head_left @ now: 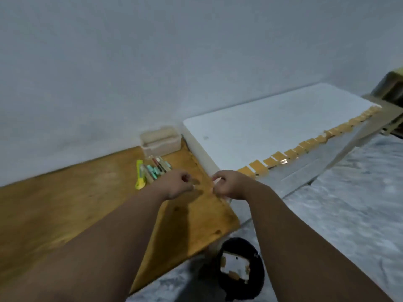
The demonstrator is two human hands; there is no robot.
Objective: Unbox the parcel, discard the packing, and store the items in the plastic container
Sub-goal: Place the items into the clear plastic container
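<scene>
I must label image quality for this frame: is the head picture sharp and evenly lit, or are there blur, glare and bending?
Head view: dim, soft overall; both hands, left hand and right hand, are blurred; small glare on the brown tape strips along the white table; wide-angle lens bends the orange wooden tabletop edges.

No text, label, brand or number can be read anywhere; a small grey mark on the white tabletop point(205, 137) is too blurred to make out.
</scene>
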